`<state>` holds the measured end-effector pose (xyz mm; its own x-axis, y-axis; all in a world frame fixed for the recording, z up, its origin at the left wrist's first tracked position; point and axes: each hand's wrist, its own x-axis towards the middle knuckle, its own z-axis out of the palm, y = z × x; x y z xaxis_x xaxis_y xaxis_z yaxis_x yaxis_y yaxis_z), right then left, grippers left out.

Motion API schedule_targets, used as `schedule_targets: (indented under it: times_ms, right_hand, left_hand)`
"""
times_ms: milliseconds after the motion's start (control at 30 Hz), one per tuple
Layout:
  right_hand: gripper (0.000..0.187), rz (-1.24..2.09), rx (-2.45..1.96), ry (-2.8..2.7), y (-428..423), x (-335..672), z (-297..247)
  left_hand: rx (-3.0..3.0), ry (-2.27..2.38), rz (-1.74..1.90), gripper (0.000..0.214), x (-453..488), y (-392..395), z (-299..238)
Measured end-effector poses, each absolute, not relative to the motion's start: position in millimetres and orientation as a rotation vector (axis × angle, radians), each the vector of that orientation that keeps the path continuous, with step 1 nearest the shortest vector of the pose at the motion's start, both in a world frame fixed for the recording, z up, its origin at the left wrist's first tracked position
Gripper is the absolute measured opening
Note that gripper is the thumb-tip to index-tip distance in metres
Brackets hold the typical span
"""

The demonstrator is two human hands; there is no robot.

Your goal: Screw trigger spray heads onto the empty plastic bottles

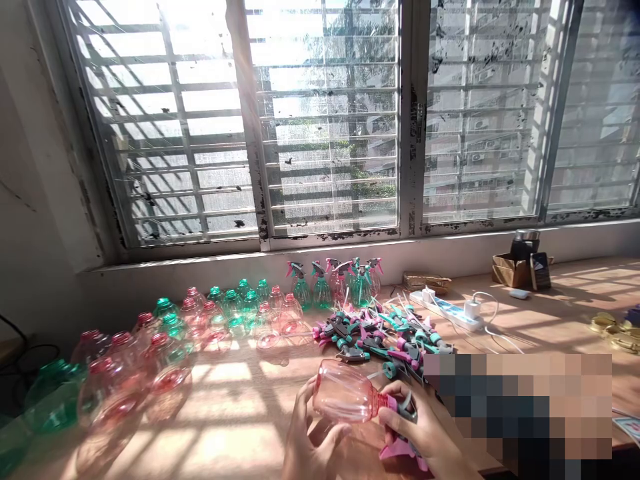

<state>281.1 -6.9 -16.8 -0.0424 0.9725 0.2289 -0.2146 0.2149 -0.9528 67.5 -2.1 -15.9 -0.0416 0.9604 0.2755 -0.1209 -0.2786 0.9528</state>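
A clear pink plastic bottle (345, 392) lies on its side in my hands, low in the middle of the view. My left hand (313, 437) is wrapped round its body from below. My right hand (425, 433) is closed on the pink and grey trigger spray head (403, 410) sitting at the bottle's neck. Just behind, on the wooden table (240, 413), lies a heap of loose spray heads (385, 333) in pink, teal and grey.
Several bare pink and green bottles (200, 320) cover the table's left side. A few bottles with spray heads fitted (340, 283) stand under the window. A white power strip (445, 310), a small cardboard box (515, 267) and gold lids (615, 330) lie to the right.
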Motion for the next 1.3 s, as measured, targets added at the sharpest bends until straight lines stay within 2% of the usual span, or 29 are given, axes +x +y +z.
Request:
schedule_targets:
  times_ms: [200, 433, 600, 767, 967, 1133, 1300]
  right_hand:
    - [0.047, 1.115, -0.87, -1.234, -8.1, 279.8, -20.4]
    - [0.049, 1.178, -0.869, -1.158, -5.7, 282.8, -17.4]
    - [0.049, 1.162, -0.835, -1.2, -10.9, 279.5, -14.1]
    - [0.049, 1.085, -0.909, -1.237, -13.2, 278.1, -13.9]
    - [0.055, 1.208, -0.886, -1.173, -6.1, 282.2, -17.2]
    - [0.052, 1.144, -0.879, -1.226, -9.1, 280.6, -15.5]
    - [0.051, 1.059, -0.905, -1.292, -14.0, 279.3, -12.1]
  left_hand:
    - [1.307, 1.049, 1.558, 0.058, 65.4, -1.7, -14.8]
    - [1.445, 1.05, 1.569, 0.056, 61.8, 1.5, -23.1]
    - [1.343, 0.994, 1.533, 0.066, 65.2, -0.7, -20.4]
    - [1.265, 0.972, 1.519, 0.063, 65.9, -1.0, -17.4]
    - [1.371, 0.931, 1.563, 0.062, 62.8, 6.0, -29.1]
    - [1.337, 0.951, 1.472, 0.078, 63.7, 5.1, -29.8]
    - [1.278, 0.999, 1.5, 0.066, 65.8, -1.4, -19.0]
